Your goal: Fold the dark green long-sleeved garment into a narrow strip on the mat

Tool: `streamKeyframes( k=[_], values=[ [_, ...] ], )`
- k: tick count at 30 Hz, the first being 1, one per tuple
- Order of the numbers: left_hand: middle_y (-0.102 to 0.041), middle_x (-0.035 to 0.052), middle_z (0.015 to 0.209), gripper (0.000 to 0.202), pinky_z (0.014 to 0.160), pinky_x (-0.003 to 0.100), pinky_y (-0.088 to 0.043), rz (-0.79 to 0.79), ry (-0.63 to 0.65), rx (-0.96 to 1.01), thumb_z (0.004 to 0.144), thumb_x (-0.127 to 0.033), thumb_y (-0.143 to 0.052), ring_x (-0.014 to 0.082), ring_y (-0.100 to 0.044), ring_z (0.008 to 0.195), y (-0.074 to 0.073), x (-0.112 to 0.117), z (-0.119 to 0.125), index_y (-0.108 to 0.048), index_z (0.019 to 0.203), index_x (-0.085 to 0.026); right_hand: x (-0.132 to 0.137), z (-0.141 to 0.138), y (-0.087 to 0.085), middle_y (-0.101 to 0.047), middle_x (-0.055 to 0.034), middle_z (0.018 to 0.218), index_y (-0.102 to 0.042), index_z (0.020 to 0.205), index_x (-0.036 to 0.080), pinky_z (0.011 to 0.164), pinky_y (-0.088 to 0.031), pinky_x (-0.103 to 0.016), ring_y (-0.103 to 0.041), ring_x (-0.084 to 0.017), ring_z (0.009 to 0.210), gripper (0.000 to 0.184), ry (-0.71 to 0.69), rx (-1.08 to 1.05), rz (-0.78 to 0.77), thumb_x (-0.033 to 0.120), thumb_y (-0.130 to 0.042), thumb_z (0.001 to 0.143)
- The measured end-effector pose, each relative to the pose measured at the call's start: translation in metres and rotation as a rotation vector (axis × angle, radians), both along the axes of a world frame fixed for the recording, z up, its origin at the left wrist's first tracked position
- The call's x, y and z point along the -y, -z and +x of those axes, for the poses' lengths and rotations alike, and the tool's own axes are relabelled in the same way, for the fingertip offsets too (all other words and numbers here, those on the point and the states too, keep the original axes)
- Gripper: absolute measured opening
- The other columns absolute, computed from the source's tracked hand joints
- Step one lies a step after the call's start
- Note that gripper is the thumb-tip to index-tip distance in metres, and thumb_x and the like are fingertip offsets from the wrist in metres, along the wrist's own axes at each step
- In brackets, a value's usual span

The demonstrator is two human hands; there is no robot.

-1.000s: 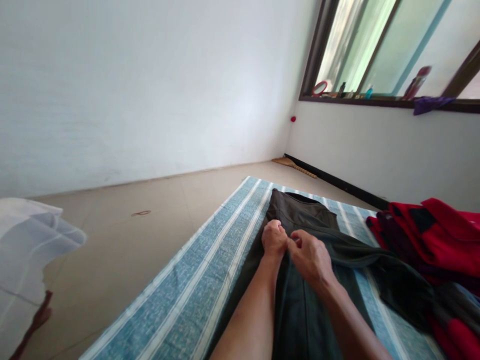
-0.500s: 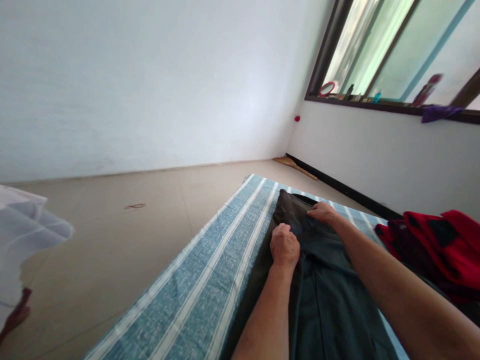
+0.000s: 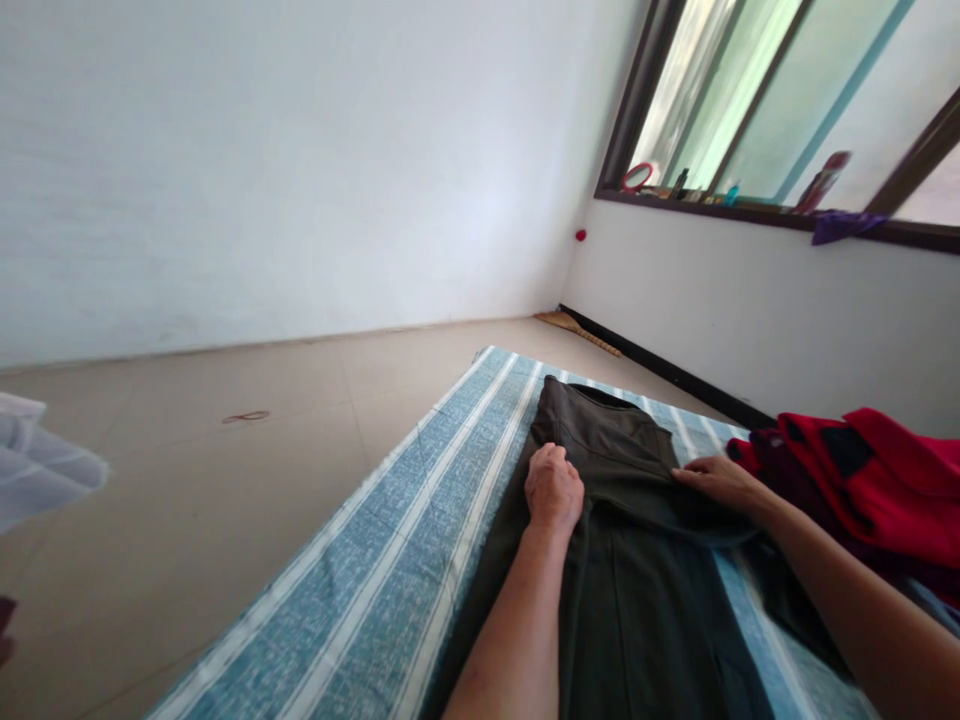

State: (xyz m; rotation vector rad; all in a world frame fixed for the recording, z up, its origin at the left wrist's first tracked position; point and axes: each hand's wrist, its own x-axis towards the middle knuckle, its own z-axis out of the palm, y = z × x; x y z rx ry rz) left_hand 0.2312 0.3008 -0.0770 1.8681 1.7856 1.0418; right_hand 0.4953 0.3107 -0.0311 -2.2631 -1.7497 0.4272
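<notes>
Dark trousers (image 3: pixel 637 600) lie spread lengthwise on a blue-and-white striped cloth (image 3: pixel 420 500), the waist end away from me. My left hand (image 3: pixel 555 488) is closed on the fabric along the left side, below the waistband. On the other side, my right hand (image 3: pixel 716 482) pinches the trousers' right edge between thumb and fingers. Folds run across the fabric between my two hands. Part of the trousers at the right passes under my right forearm.
Folded red and dark clothes (image 3: pixel 885 490) are piled at the right. A broom (image 3: pixel 577 332) lies by the wall corner, and a thin loop (image 3: pixel 246 416) on the tiled floor. White fabric (image 3: pixel 45 465) shows at the left edge. Small items and a mirror (image 3: pixel 637 177) stand on the windowsill.
My right hand has moved from near the waistband to the right and towards me, along the trousers' edge. My left hand keeps its hold. The view has shifted slightly right.
</notes>
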Motion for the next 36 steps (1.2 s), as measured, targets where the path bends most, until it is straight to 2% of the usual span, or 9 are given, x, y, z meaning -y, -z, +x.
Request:
streamKeyframes(
  k=[3,7,11,15,21,24,27,33,36],
  values=[
    [-0.061,0.0139,0.121,0.029,0.104,0.032,-0.040,0.001,0.002,-0.019,0.083,-0.008,-0.048,0.0227,-0.052,0.119,0.000,0.000,0.000,-0.065,0.106,-0.011,0.005,0.012,0.002,-0.068,-0.0075,0.065,-0.075,0.067,0.015,0.059,-0.041,-0.024,-0.062,-0.015,0.061,0.023,-0.082,-0.064,-0.102,0.032,-0.064,0.079],
    [-0.062,0.0128,0.119,0.026,0.104,0.033,-0.040,0.006,0.001,-0.044,0.084,-0.009,-0.047,0.0224,-0.052,0.118,0.000,0.000,0.000,-0.066,0.102,-0.012,0.008,0.020,-0.003,-0.059,-0.0048,0.054,-0.067,0.056,0.015,0.052,-0.035,-0.026,-0.052,-0.013,0.052,0.026,-0.084,-0.078,-0.125,0.031,-0.062,0.077],
    [-0.060,0.0125,0.124,0.029,0.106,0.033,-0.038,0.010,0.009,-0.077,0.084,-0.010,-0.050,0.0219,-0.050,0.121,-0.001,0.002,0.001,-0.063,0.110,-0.011,0.023,0.024,-0.034,-0.047,0.0004,0.048,-0.053,0.050,0.020,0.047,-0.029,-0.027,-0.041,-0.012,0.046,0.036,-0.189,-0.179,-0.169,0.045,-0.059,0.075],
    [-0.058,0.0130,0.127,0.029,0.111,0.031,-0.031,0.007,0.043,-0.112,0.085,-0.012,-0.050,0.0219,-0.046,0.125,-0.003,0.004,0.001,-0.063,0.111,-0.008,0.050,0.023,-0.059,-0.050,-0.0005,0.054,-0.054,0.054,0.020,0.049,-0.032,-0.027,-0.045,-0.013,0.050,0.041,-0.243,-0.184,-0.268,0.058,-0.057,0.073],
    [-0.052,0.0104,0.136,0.026,0.107,0.041,-0.035,-0.055,0.077,-0.202,0.086,-0.017,-0.050,0.0269,-0.035,0.134,-0.008,0.008,0.001,-0.064,0.107,-0.013,0.060,-0.001,-0.033,-0.066,-0.0044,0.073,-0.068,0.071,0.021,0.060,-0.039,-0.027,-0.061,-0.019,0.070,0.021,-0.301,0.222,-0.209,0.038,-0.057,0.078],
    [-0.049,0.0099,0.139,0.027,0.108,0.042,-0.033,-0.086,0.108,-0.265,0.087,-0.022,-0.050,0.0259,-0.032,0.136,-0.008,0.009,0.001,-0.063,0.110,-0.014,0.044,-0.018,-0.030,-0.068,-0.0051,0.080,-0.070,0.081,0.023,0.061,-0.038,-0.027,-0.062,-0.020,0.075,0.020,-0.251,0.333,-0.138,0.037,-0.056,0.079],
    [-0.048,0.0098,0.140,0.030,0.108,0.042,-0.032,-0.090,0.111,-0.292,0.089,-0.025,-0.048,0.0258,-0.030,0.137,-0.007,0.010,0.001,-0.061,0.113,-0.015,0.016,-0.047,-0.039,-0.068,-0.0043,0.075,-0.070,0.078,0.022,0.059,-0.037,-0.026,-0.062,-0.019,0.072,0.019,-0.278,0.325,-0.027,0.034,-0.056,0.080],
    [-0.045,0.0084,0.143,0.033,0.110,0.041,-0.028,-0.111,0.093,-0.279,0.090,-0.028,-0.047,0.0240,-0.027,0.139,-0.003,0.010,0.001,-0.059,0.118,-0.017,-0.073,-0.128,-0.039,-0.070,-0.0011,0.092,-0.069,0.098,0.022,0.069,-0.042,-0.021,-0.063,-0.016,0.088,0.019,-0.334,0.216,0.091,0.027,-0.057,0.084],
    [-0.046,0.0076,0.143,0.032,0.110,0.041,-0.029,-0.104,0.086,-0.273,0.089,-0.029,-0.047,0.0237,-0.027,0.139,-0.001,0.010,0.001,-0.060,0.116,-0.018,-0.116,-0.154,-0.031,-0.067,-0.0053,0.101,-0.065,0.102,0.018,0.078,-0.047,-0.029,-0.062,-0.019,0.094,0.021,-0.279,0.208,0.077,0.031,-0.056,0.089]
  ],
)
